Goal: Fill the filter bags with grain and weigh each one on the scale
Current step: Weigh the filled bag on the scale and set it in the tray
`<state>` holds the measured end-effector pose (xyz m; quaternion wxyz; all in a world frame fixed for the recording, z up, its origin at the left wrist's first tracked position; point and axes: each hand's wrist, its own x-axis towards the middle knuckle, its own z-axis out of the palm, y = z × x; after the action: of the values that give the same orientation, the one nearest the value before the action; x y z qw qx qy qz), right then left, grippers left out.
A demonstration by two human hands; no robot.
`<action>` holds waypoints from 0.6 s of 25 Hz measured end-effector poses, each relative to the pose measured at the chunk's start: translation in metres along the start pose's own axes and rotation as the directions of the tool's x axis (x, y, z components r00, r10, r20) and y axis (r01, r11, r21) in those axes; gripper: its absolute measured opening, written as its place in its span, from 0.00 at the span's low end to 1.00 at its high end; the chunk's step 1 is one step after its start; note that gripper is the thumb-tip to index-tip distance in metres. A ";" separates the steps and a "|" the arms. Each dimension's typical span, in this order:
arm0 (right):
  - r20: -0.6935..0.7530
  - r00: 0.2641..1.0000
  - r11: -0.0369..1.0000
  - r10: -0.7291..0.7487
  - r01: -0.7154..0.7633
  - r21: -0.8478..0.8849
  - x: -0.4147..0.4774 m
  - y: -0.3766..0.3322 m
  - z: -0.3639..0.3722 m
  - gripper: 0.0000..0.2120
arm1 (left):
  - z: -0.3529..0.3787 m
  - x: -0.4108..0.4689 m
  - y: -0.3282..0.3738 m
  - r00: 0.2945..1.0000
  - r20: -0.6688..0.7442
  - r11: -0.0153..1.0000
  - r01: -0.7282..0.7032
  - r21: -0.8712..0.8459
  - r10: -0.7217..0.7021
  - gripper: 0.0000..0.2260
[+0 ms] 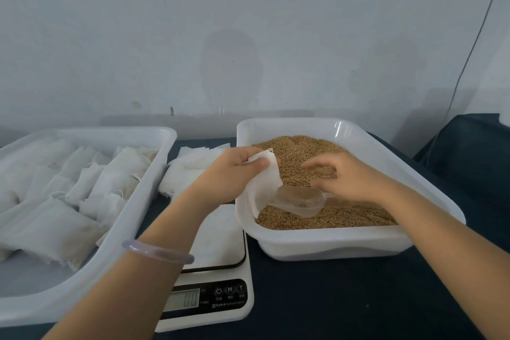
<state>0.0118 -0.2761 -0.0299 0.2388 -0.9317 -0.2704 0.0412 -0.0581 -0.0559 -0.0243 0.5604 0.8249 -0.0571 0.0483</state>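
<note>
The scale (220,298) sits nearest on the bench (358,298). At left, a tray (154,174) holds filled bags (55,229), and spare bags (187,168) lie farther back. The left hand (229,174) pinches an empty bag (265,182) over the grain tray (331,243), beside the scoop (298,201). The right hand (347,176) hovers loose-fingered over the grain (303,152).

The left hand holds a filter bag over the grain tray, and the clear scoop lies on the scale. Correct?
No. The head view shows the scoop lying on the grain in the grain tray, by the right hand, not on the scale. The left hand does hold the filter bag.
</note>
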 end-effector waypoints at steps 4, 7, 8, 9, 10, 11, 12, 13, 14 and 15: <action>0.007 0.978 0.897 -0.209 0.189 0.400 0.000 -0.055 0.012 0.20 | -0.018 -0.006 0.013 0.998 0.047 0.994 -0.049 0.097 0.045 0.10; -0.037 0.978 0.865 -0.203 0.197 0.462 0.007 -0.086 0.027 0.14 | -0.036 -0.017 0.011 0.996 -0.015 0.990 -0.088 0.111 0.090 0.07; -0.037 0.979 0.864 -0.199 0.193 0.465 0.010 -0.093 0.032 0.11 | -0.043 -0.021 0.009 0.994 -0.041 0.990 -0.099 0.096 0.104 0.07; -0.022 0.980 0.868 -0.199 0.186 0.460 0.013 -0.100 0.037 0.10 | -0.050 -0.025 0.006 0.992 -0.066 0.992 -0.106 0.075 0.111 0.07; -0.007 0.978 0.876 -0.207 0.189 0.443 0.016 -0.108 0.042 0.11 | -0.058 -0.029 0.003 0.989 -0.091 0.992 -0.111 0.055 0.116 0.08; 0.005 0.973 0.886 -0.230 0.208 0.415 0.020 -0.116 0.048 0.13 | -0.066 -0.033 0.000 0.985 -0.119 0.992 -0.120 0.047 0.125 0.09; 0.004 0.967 0.889 -0.253 0.231 0.394 0.023 -0.124 0.054 0.13 | -0.073 -0.037 -0.003 0.982 -0.141 0.991 -0.123 0.049 0.129 0.10; -0.009 0.963 0.890 -0.271 0.254 0.378 0.025 -0.129 0.060 0.12 | -0.081 -0.040 -0.006 0.981 -0.151 0.991 -0.114 0.070 0.123 0.10; -0.020 0.960 0.897 -0.279 0.268 0.350 0.027 -0.135 0.066 0.10 | -0.089 -0.044 -0.009 0.986 -0.142 0.990 -0.073 0.120 0.089 0.12; -0.026 0.960 0.913 -0.280 0.275 0.302 0.028 -0.138 0.070 0.12 | -0.097 -0.047 -0.012 0.995 -0.101 0.978 -0.002 0.207 0.023 0.14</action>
<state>-0.0459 -0.1291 -0.0258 0.3797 -0.8359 -0.3924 0.0562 -0.1043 0.0403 -0.0066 0.4735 0.8747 -0.0280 0.1001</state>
